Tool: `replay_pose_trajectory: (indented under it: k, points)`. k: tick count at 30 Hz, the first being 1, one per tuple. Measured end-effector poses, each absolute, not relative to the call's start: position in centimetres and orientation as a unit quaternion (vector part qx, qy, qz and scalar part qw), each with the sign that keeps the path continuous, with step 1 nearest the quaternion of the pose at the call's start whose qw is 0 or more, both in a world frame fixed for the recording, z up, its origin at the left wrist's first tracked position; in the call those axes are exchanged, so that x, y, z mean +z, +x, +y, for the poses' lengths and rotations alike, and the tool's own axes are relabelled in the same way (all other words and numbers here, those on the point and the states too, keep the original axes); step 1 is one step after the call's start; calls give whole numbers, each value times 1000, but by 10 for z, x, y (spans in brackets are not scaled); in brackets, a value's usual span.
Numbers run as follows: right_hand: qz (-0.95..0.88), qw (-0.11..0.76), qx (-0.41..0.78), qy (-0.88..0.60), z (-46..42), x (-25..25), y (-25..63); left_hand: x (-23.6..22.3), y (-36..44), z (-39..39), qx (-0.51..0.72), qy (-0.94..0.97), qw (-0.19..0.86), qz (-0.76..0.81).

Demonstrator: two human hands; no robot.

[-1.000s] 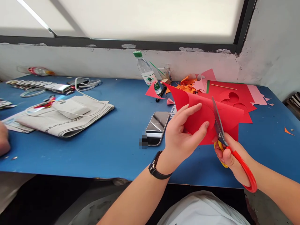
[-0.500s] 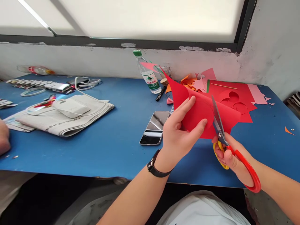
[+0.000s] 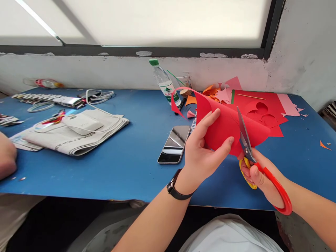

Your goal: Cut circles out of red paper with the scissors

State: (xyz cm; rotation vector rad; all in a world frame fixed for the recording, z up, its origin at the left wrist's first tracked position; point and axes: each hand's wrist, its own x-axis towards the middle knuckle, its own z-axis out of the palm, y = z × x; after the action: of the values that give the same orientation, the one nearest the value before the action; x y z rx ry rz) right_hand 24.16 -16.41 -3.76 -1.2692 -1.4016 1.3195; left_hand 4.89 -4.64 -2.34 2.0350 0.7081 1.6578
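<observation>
My left hand (image 3: 203,150) pinches a sheet of red paper (image 3: 223,126) between its thumb and fingers, above the table. The sheet is curled, and a thin curved strip (image 3: 181,91) of it hangs off to the far left. In my right hand (image 3: 258,178) is a pair of scissors (image 3: 246,140) with one red and one yellow handle loop, thumb through the red one. Its blades are parted and lie at the paper's right part, just right of my left thumb. The edge between the blades is partly hidden.
A phone (image 3: 173,145) lies left of my left hand. Behind stand a water bottle (image 3: 166,84) and red paper scraps (image 3: 273,105). Further left are a folded newspaper (image 3: 70,138) with a white charger (image 3: 84,124) on it, and another person's hand (image 3: 6,155) at the edge.
The red paper has turned in my left hand, and its cut strip now curls over to the left and hangs down. The scissors stay nearly in place. The view has shifted slightly.
</observation>
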Motion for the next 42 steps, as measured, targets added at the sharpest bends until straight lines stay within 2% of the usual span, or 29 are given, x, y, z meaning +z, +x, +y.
replay_pose_trajectory:
  k: [18,29,34,42]
  points:
    - [-533,419,520,-519,-163,-48,242,-31,54,-49,589,700,307,262]
    - [-547,416,515,-512,-162,-42,242,-30,53,-48,584,720,258,272]
    - [-577,412,479,-518,-159,-46,242,-29,54,-49,592,702,283,276]
    - [-579,398,499,-508,-160,-41,243,-28,53,-52,600,698,283,270]
